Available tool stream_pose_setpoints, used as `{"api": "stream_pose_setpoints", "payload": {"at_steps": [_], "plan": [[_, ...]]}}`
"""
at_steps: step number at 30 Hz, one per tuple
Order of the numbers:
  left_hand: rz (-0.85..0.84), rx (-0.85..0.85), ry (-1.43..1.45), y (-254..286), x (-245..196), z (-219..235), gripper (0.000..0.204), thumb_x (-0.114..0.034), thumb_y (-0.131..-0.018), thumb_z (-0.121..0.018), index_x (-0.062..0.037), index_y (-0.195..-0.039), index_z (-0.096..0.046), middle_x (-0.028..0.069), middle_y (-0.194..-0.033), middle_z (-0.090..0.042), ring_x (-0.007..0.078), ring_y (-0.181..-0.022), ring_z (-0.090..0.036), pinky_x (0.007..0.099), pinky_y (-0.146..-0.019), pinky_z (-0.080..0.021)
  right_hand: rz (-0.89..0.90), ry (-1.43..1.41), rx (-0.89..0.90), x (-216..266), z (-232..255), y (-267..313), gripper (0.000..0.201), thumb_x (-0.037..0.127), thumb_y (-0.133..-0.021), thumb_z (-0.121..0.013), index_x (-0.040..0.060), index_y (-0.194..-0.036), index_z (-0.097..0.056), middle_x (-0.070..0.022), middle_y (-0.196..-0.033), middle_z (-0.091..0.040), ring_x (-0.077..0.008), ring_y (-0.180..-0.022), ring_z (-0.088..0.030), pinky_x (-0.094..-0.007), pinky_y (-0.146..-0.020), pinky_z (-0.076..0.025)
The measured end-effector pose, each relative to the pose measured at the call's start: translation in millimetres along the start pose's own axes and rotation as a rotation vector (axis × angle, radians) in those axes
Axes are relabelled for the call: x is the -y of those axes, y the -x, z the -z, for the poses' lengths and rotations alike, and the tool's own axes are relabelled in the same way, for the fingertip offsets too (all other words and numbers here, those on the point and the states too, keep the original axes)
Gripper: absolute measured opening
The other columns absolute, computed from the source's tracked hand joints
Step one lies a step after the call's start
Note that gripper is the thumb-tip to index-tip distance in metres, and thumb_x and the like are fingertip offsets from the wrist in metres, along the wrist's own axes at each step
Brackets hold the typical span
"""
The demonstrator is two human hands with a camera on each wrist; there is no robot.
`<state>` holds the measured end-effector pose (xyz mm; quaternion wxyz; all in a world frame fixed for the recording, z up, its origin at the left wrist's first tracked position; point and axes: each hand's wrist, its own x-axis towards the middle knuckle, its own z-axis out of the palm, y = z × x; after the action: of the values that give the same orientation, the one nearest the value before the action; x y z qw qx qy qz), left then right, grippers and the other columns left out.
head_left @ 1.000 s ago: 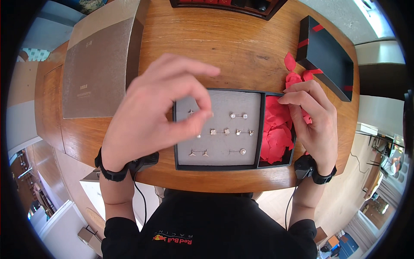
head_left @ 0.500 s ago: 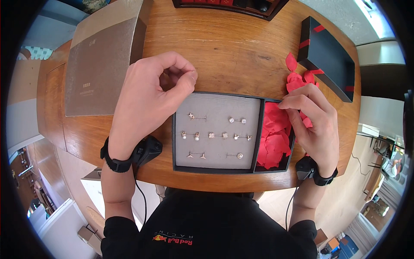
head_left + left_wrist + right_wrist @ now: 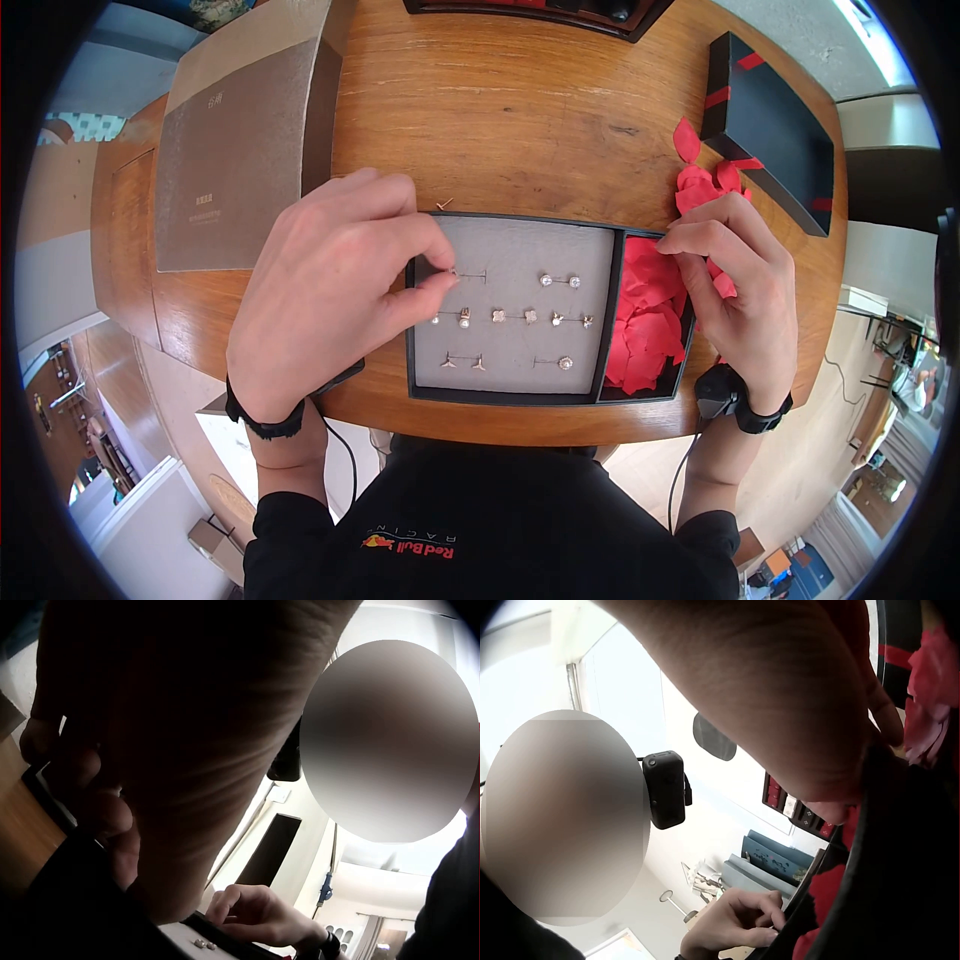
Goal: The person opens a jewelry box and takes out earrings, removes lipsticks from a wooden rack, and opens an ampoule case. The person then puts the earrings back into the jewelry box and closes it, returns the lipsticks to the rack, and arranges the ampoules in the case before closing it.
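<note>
My left hand [image 3: 345, 275] reaches over the left edge of the shallow black jewellery box [image 3: 520, 397]. Its thumb and forefinger pinch a small star-shaped earring [image 3: 454, 270] at the upper left of the grey pad [image 3: 520, 245]; the fingers partly hide it. Several pairs of stud earrings [image 3: 515, 316] sit in rows on the pad. Just beyond the box's far rim, a tiny gold-coloured earring-like piece [image 3: 444, 204] lies on the table. My right hand [image 3: 740, 285] rests with loosely bent fingers at the side compartment, fingertips right over the red petals [image 3: 645, 340].
A large brown-grey box [image 3: 235, 170] stands on the left of the wooden table [image 3: 520, 130]. At the back right, a black lid with red ribbon [image 3: 770, 130] leans near more red petals [image 3: 700, 185]. A dark wooden case [image 3: 540, 18] is at the far edge.
My left hand moved away past the box's far edge, then came back down to the star earring. A small gold-coloured piece now shows on the table there. The right hand has stayed put.
</note>
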<state>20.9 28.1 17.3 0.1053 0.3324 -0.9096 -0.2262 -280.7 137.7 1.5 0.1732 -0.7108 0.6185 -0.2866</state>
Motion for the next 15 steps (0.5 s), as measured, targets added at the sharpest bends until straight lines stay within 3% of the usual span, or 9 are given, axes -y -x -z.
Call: {"api": "stream_pose_setpoints", "payload": {"at_steps": [10,13,15], "plan": [[-0.053,0.062,0.068,-1,6,5,0.015,-0.008,-0.073,-0.085,-0.01,-0.081,-0.073,0.0028,-0.072,-0.047,0.0214,-0.071,-0.049,0.0348,-0.062,-0.038,-0.002,0.003,0.007,2,1,0,0.029,-0.015,-0.08,-0.069,0.0079,-0.098,-0.074,-0.0093,-0.096,-0.064,-0.0311,-0.089,-0.068,-0.0392,-0.076,-0.056],[-0.004,0.084,0.197,-2,5,8,0.012,-0.006,-0.077,-0.084,-0.0089,-0.082,-0.073,0.0018,-0.074,-0.048,0.018,-0.071,-0.049,0.0327,-0.063,-0.038,-0.003,0.017,0.007,2,1,1,0.029,-0.014,-0.08,-0.069,0.0079,-0.098,-0.073,-0.0095,-0.096,-0.063,-0.0316,-0.089,-0.068,-0.0399,-0.076,-0.056],[0.077,-0.003,0.334,-7,3,9,0.01,-0.006,-0.083,-0.082,-0.0069,-0.084,-0.072,-0.0011,-0.075,-0.048,0.0117,-0.072,-0.047,0.0287,-0.064,-0.038,0.003,0.017,0.004,2,0,1,0.029,-0.014,-0.08,-0.069,0.008,-0.098,-0.073,-0.0096,-0.096,-0.063,-0.0318,-0.089,-0.068,-0.0401,-0.076,-0.056]]}}
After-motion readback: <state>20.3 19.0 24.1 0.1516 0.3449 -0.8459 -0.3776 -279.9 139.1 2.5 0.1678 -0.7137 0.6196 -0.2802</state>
